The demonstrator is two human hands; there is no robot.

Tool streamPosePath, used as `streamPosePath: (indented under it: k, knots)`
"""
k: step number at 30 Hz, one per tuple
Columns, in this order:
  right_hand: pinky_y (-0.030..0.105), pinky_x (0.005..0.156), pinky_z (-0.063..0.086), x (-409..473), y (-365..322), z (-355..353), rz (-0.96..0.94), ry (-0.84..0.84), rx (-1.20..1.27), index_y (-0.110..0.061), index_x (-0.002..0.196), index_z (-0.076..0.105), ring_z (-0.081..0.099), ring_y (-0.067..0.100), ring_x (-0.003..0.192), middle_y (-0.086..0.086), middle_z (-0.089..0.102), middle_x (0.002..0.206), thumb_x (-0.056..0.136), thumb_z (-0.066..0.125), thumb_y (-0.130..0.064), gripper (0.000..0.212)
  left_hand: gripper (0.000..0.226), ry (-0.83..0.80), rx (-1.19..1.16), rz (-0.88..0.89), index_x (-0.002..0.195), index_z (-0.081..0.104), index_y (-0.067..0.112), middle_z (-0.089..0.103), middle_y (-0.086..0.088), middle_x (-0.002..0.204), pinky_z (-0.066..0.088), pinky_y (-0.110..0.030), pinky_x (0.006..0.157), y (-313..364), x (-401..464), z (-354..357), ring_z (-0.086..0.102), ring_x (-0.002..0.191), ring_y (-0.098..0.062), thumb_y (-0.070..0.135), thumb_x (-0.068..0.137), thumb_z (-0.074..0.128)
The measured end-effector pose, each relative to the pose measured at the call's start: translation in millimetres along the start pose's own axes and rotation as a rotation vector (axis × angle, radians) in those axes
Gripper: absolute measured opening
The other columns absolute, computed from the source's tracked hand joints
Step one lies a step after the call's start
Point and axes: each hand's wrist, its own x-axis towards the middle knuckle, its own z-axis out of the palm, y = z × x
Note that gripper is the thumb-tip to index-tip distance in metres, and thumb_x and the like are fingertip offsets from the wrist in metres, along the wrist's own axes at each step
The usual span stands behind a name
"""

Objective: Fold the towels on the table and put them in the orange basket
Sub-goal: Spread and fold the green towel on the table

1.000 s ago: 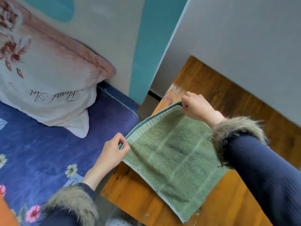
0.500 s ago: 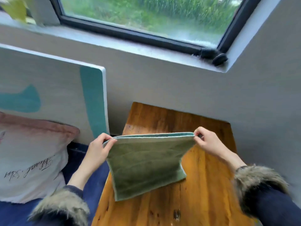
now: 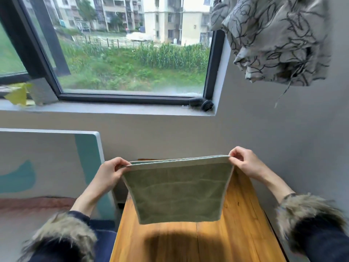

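Green towel (image 3: 177, 191) pinched between two hands (image 3: 111, 172) (image 3: 245, 161) above wooden table (image 3: 236, 233).

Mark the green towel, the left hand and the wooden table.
green towel (image 3: 177, 193), head view, middle of hanging face.
left hand (image 3: 110, 173), head view, back of hand.
wooden table (image 3: 243, 220), head view, bare top.

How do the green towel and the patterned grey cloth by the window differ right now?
The green towel is plain and flat, doubled over; the patterned grey cloth is bunched and covered in dark line patterns. The towel hangs over the wooden table, its top corners pinched by the left hand and the right hand; the cloth hangs high on the right, touched by neither hand. Both are fabric, hanging free.
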Motion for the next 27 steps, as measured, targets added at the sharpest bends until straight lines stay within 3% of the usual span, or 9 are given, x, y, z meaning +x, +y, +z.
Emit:
streamPosePath:
  k: [5, 10, 13, 15, 17, 20, 24, 26, 27]
  knots:
    - [0.009, 0.058, 0.044, 0.0, -1.0, -16.4, 0.019, 0.029, 0.167, -0.015, 0.07, 0.058, 0.055, 0.003, 0.062, 0.0, 0.06, 0.07, 0.083, 0.065, -0.001, 0.02, 0.019, 0.003, -0.022, 0.035, 0.077, 0.065, 0.014, 0.065, 0.007, 0.077, 0.041, 0.0, 0.065, 15.3, 11.0, -2.9, 0.058, 0.064, 0.014, -0.005, 0.081, 0.064]
    - [0.01, 0.056, 0.048, 0.4, -2.0, -20.2, 0.035, 0.085, 0.287, -0.009, 0.071, 0.061, 0.057, -0.001, 0.057, 0.007, 0.061, 0.071, 0.082, 0.064, 0.004, 0.017, 0.03, 0.022, -0.035, 0.087, 0.074, 0.067, 0.024, 0.067, 0.004, 0.081, 0.043, -0.002, 0.068, 17.8, 19.5, -7.0, 0.06, 0.07, 0.009, -0.005, 0.081, 0.064]
    - [0.016, 0.061, 0.051, 3.2, -0.2, -20.4, 0.02, 0.111, 0.222, -0.012, 0.07, 0.062, 0.06, 0.015, 0.068, 0.009, 0.064, 0.073, 0.079, 0.068, 0.001, 0.017, 0.03, 0.017, -0.006, 0.112, 0.074, 0.068, 0.023, 0.065, 0.001, 0.08, 0.041, -0.002, 0.067, 19.0, 24.3, -6.4, 0.059, 0.07, 0.007, -0.005, 0.081, 0.064]
    - [0.029, 0.069, 0.054, 5.3, 2.3, -21.6, 0.007, 0.117, 0.15, -0.016, 0.068, 0.063, 0.062, 0.022, 0.071, 0.006, 0.067, 0.074, 0.077, 0.071, -0.002, 0.019, 0.03, 0.016, -0.014, 0.112, 0.073, 0.069, 0.023, 0.065, -0.001, 0.079, 0.042, -0.003, 0.067, 19.4, 27.8, -6.4, 0.059, 0.07, 0.005, -0.005, 0.081, 0.064]
    - [0.04, 0.072, 0.053, 7.4, 4.9, -22.5, -0.007, 0.11, 0.056, -0.021, 0.066, 0.062, 0.063, 0.023, 0.071, 0.003, 0.068, 0.074, 0.076, 0.072, -0.004, 0.022, 0.03, 0.007, -0.013, 0.104, 0.072, 0.069, 0.023, 0.066, 0.001, 0.079, 0.042, -0.003, 0.068, 18.7, 31.2, -5.8, 0.06, 0.07, 0.002, -0.005, 0.08, 0.065]
    - [0.038, 0.073, 0.05, 9.4, 6.3, -19.5, 0.004, 0.122, 0.058, -0.021, 0.067, 0.06, 0.059, 0.019, 0.069, 0.0, 0.064, 0.071, 0.077, 0.071, -0.003, 0.024, 0.03, -0.01, 0.028, 0.083, 0.072, 0.069, 0.026, 0.069, 0.005, 0.079, 0.046, -0.006, 0.07, 13.8, 34.2, -1.6, 0.063, 0.076, -0.008, -0.002, 0.081, 0.066]
    - [0.023, 0.079, 0.046, 8.1, 11.8, -8.6, 0.085, 0.055, 0.18, -0.015, 0.094, 0.062, 0.059, 0.019, 0.088, 0.006, 0.063, 0.091, 0.083, 0.064, -0.001, 0.018, 0.027, -0.03, 0.093, 0.022, 0.086, 0.063, 0.028, 0.066, -0.003, 0.077, 0.044, -0.018, 0.067, 3.6, 29.6, 13.4, 0.06, 0.073, -0.017, 0.001, 0.083, 0.065]
    - [0.025, 0.088, 0.046, 9.8, 15.9, -3.7, 0.096, -0.044, 0.041, -0.011, 0.106, 0.065, 0.06, 0.019, 0.097, 0.005, 0.065, 0.1, 0.087, 0.059, -0.003, 0.022, 0.025, -0.05, 0.172, -0.001, 0.095, 0.066, 0.023, 0.064, -0.004, 0.082, 0.04, -0.022, 0.072, -1.3, 30.6, 24.9, 0.058, 0.078, -0.019, 0.001, 0.084, 0.062]
    - [0.026, 0.089, 0.046, 11.9, 16.8, -1.0, 0.094, -0.072, -0.049, -0.011, 0.103, 0.068, 0.061, 0.019, 0.097, 0.004, 0.067, 0.099, 0.088, 0.058, -0.004, 0.02, 0.021, -0.051, 0.227, -0.014, 0.096, 0.068, 0.016, 0.063, -0.006, 0.085, 0.039, -0.023, 0.076, -2.9, 33.7, 29.9, 0.057, 0.082, -0.021, 0.0, 0.084, 0.061]
